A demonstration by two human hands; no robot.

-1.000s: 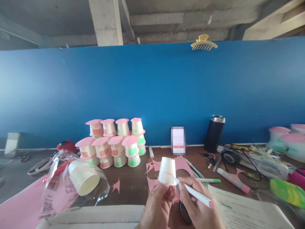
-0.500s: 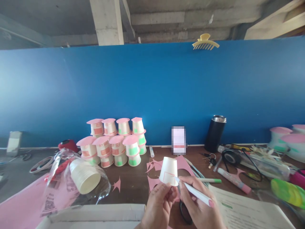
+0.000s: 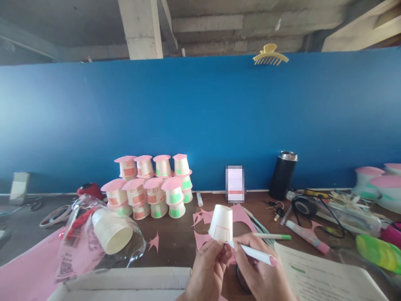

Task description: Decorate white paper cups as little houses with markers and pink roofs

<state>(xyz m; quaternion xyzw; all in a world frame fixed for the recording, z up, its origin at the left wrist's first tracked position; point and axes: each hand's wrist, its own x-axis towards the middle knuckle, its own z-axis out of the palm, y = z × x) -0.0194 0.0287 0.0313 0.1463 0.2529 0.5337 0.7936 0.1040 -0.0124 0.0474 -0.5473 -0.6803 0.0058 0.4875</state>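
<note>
A white paper cup (image 3: 221, 219), mouth down, is pinched near its rim by my left hand (image 3: 209, 265). A thin red door-like outline shows on the cup's lower side. My right hand (image 3: 258, 263) is closed around a white marker pen (image 3: 255, 253) with a reddish end, and the pen's tip is at the cup's lower rim. Behind my hands lie pink paper scraps (image 3: 242, 215) with round cut-outs. To the right of the cup lies a white pen with a green end (image 3: 275, 236).
Stacked cup houses (image 3: 153, 192) with pink roofs stand at back left. A bag of nested cups (image 3: 109, 232) lies at left, behind a white box (image 3: 125, 278). A black bottle (image 3: 283, 175), glue stick (image 3: 308, 238) and printed sheet (image 3: 328, 271) are at right.
The pen tip has moved down from the cup's side to its lower rim, and the red outline now has a right-hand line. The cup has turned slightly.
</note>
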